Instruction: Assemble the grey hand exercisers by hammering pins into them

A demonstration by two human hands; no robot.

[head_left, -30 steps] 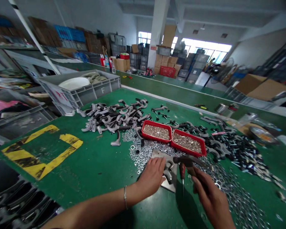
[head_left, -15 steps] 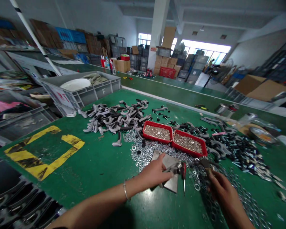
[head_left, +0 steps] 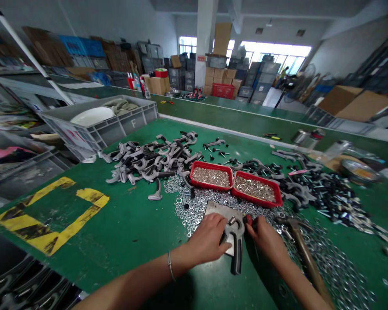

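My left hand is closed on a grey and black clamp part with a curved jaw and a black handle. The part is held over a flat metal plate, its handle pointing toward me. Just to the right, my right hand has its fingers closed around the red and black handle of a screwdriver; much of the tool is hidden. A hammer with a wooden handle lies right of that hand, among scattered metal rings.
Two red trays of small metal pieces stand behind the plate. A heap of grey and black clamp parts lies at the back left, and black-headed screws are piled right. A grey crate stands at the far left.
My right hand has put the hammer down on the right and moved left to the screwdriver. The clamp part in my left hand has turned, its handle now toward me.
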